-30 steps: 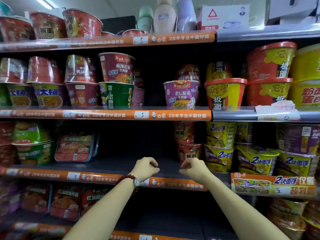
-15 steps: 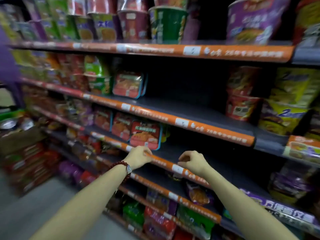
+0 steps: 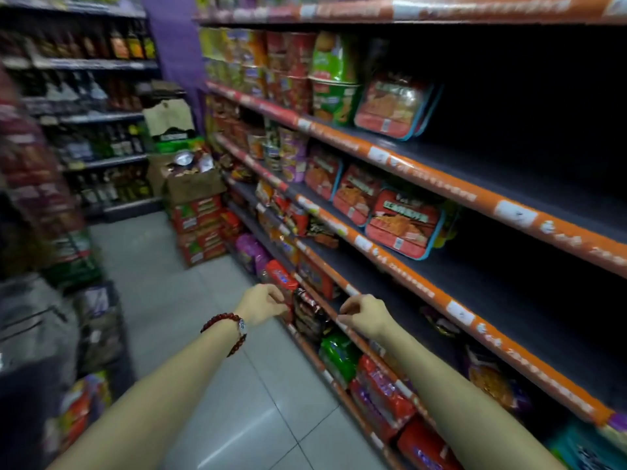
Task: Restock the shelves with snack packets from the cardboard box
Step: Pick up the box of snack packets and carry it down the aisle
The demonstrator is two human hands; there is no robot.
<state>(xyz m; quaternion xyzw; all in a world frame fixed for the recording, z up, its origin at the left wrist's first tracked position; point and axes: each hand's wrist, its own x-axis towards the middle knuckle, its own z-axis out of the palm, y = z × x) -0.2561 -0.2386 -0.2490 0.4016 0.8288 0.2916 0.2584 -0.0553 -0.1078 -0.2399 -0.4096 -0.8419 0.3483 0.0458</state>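
Two bare forearms reach out over the grey tiled floor (image 3: 210, 334). The left hand (image 3: 261, 301), with a dark red bead bracelet (image 3: 225, 329) on its wrist, has its fingers curled in; the tips lie against a red packet at the low shelf's edge, though the blur hides whether they pinch it. The right hand (image 3: 364, 315), just to its three o'clock, is curled the same way beside the orange price rail (image 3: 400, 269), and I cannot tell whether it holds anything.

Between the two hands stands a dark snack packet (image 3: 308, 313) on the low shelf. Towards five o'clock a green packet (image 3: 339, 357) and red-and-purple packets (image 3: 383, 395) crowd the bottom tier.

Further up, at one o'clock, three red flat trays with blue rims (image 3: 403, 223) stand on edge in a row — to their right the dark shelf board (image 3: 509, 300) lies bare. On the tier above, one more such tray (image 3: 393, 106) leans beside stacked green bowls (image 3: 334, 86).

Down the aisle at eleven o'clock sits the open cardboard box (image 3: 193, 184), shiny packets heaped in it, resting on a stack of red cartons (image 3: 200, 228) — well apart from both hands. Behind it a torn cardboard flap (image 3: 168, 117) rises above a green case. At ten o'clock, bottles (image 3: 112, 45) line dark shelves; too blurred to count.
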